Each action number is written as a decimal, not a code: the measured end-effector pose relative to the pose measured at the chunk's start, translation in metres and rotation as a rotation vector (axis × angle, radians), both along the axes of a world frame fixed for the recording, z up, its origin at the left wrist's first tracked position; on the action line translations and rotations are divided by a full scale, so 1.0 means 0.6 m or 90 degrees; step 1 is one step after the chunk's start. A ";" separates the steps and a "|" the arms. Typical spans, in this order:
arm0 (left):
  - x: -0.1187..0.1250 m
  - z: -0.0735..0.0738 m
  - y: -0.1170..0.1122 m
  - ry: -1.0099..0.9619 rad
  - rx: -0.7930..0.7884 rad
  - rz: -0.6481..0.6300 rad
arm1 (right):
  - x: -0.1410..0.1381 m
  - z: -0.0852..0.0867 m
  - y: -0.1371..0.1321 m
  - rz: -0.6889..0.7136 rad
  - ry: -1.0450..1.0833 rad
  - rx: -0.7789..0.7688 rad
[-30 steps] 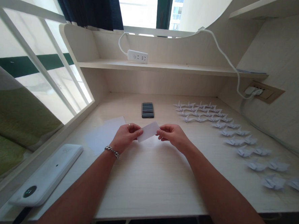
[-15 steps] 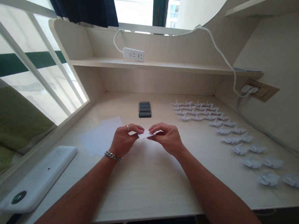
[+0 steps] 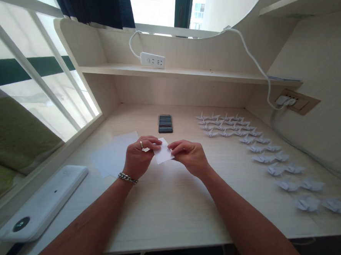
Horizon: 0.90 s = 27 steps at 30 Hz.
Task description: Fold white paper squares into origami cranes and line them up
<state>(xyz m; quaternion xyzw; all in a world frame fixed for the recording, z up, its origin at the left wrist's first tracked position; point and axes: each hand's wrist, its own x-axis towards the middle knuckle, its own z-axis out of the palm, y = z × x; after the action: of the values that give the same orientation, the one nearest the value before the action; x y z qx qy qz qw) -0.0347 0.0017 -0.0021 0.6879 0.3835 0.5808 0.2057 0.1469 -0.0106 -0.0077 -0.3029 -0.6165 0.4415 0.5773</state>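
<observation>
A small folded white paper (image 3: 163, 153) is held just above the pale wooden desk (image 3: 171, 204). My left hand (image 3: 138, 156), with a ring and a chain bracelet, pinches its left edge. My right hand (image 3: 188, 155) pinches its right edge, fingers curled over it. Both hands are closed on the paper. A stack of flat white sheets (image 3: 112, 156) lies on the desk right beside my left hand.
Several folded paper cranes (image 3: 253, 148) lie in rows at the right. A dark phone (image 3: 165, 124) lies behind the hands. A white device (image 3: 41, 202) sits at the front left. A power strip (image 3: 152, 60) rests on the shelf, and a wall socket (image 3: 293, 101) is at the right.
The paper was a wide strip held up between both hands; my hands came together and folded it, and it is now a smaller, squarer piece tilted toward me.
</observation>
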 end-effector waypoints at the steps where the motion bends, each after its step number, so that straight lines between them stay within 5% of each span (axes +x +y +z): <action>1: 0.000 0.000 0.000 0.004 -0.014 0.002 | 0.000 0.000 0.000 0.002 0.002 0.001; 4: 0.000 -0.001 0.002 0.022 -0.135 -0.016 | 0.001 0.000 0.003 -0.035 -0.008 -0.029; 10: 0.004 -0.007 0.010 0.030 -0.410 -0.216 | 0.010 -0.005 0.020 -0.113 -0.038 -0.187; 16: 0.004 0.001 0.008 0.016 -0.418 -0.210 | 0.015 0.003 0.017 -0.055 -0.063 -0.292; 27: -0.005 0.004 0.010 0.004 -0.428 -0.178 | 0.022 -0.003 0.018 -0.005 -0.094 -0.318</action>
<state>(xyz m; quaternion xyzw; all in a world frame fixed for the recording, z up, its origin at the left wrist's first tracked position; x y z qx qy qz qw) -0.0377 0.0076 0.0005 0.6292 0.4560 0.3868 0.4966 0.1598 0.0001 -0.0098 -0.4699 -0.5276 0.5542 0.4401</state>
